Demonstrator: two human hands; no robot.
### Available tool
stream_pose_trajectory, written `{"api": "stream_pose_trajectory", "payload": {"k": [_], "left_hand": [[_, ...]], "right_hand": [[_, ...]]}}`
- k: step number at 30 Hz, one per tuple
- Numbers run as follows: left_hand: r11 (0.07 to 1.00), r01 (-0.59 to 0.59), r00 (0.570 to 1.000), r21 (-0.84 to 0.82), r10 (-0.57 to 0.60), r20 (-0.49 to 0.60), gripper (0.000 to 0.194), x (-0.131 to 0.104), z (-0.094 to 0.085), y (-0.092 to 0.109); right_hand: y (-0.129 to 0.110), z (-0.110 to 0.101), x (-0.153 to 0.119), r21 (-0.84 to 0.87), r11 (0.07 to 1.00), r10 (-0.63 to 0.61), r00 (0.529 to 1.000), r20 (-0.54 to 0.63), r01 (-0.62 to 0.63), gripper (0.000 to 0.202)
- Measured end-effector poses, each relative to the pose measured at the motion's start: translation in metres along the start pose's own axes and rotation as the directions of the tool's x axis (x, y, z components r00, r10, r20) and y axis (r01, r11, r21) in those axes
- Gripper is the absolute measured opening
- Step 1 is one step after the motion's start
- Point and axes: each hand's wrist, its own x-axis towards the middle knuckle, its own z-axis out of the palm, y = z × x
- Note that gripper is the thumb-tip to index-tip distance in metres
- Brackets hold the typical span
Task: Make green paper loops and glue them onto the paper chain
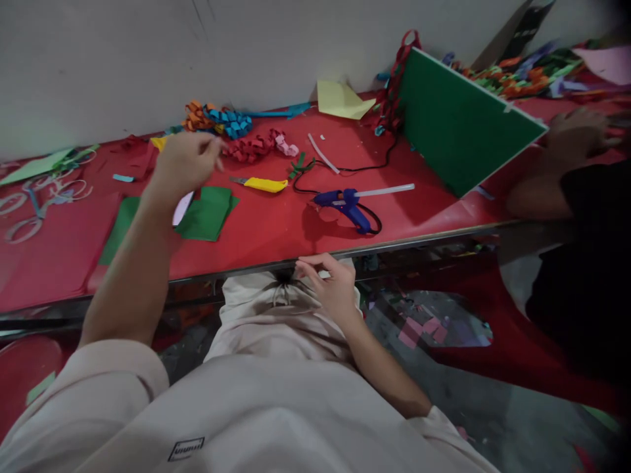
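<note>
The left hand (190, 161) is raised over the table, its fingers curled inward; whether anything is pinched between them, I cannot tell. The right hand (331, 286) is in front of the near edge, above the lap, fingers bent and the tip of the thumb close to them — again, I cannot tell if it grips something small.

Nearest the left hand is a curled strand of dark red paper (251, 148), with a pale pink paper curl (286, 144) at its right end. Just behind lie an orange paper cluster (198, 116) and a bright blue paper cluster (234, 122). To the right of the hand, a yellow-handled cutter (266, 185) lies flat with its metal blade showing. Folded dark green paper (207, 213) lies nearer the front edge, beside the left forearm.

Beyond the right hand, a blue glue gun (348, 205) lies on its side, a translucent glue stick (387, 191) sticking out of its back and a black cord running behind it. A loose whitish stick (323, 153) lies farther back.

Farther out on the red-covered table (290, 236), a green board with white edges (463, 121) stands tilted, a red paper chain (392, 98) hanging at its left edge. Past it — at the far right — another person's forearm (537, 180) rests on the table.
</note>
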Motion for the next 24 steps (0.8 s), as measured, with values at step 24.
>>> {"api": "stream_pose_trajectory", "payload": {"k": [24], "left_hand": [[0.997,0.07,0.996,0.036,-0.068,-0.058,0.047,-0.226,0.034,-0.03]], "right_hand": [[-0.025,0.12,0.11,-0.572,0.563,0.012,0.686,0.727,0.597,0.064]]}}
